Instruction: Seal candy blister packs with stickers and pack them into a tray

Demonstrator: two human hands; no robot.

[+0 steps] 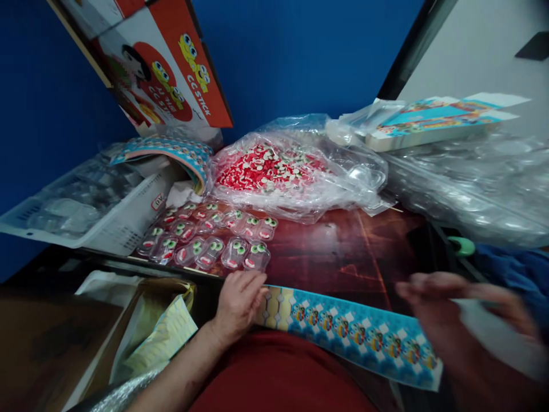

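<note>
1. Left hand (238, 302) lies palm-down with fingers spread on the near end of the printed card strip (351, 332), pinning it flat rather than gripping it; nothing is closed in it.
2. Right hand (446, 309) hovers over the strip's far end, blurred by motion; whether it grasps anything cannot be told, though something pale shows beside it.
3. That strip, blue with rows of small cartoon figures, runs along the near edge of the dark red surface (343, 252), just above the person's lap.
4. Just beyond the left hand sits a clear blister tray (210, 237), its pockets filled with green-eyed, red-mouthed pieces.
5. Farther back, an open plastic bag (283, 171) holds a heap of loose red-and-white pieces; a white basket (86, 212) stands at left, an orange carton (171, 63) leans behind, and stacked clear trays (472, 183) lie at right.
6. Judging by this, the step is laying the card out flat; the next move seems to call for bringing card and filled tray squarely together.
</note>
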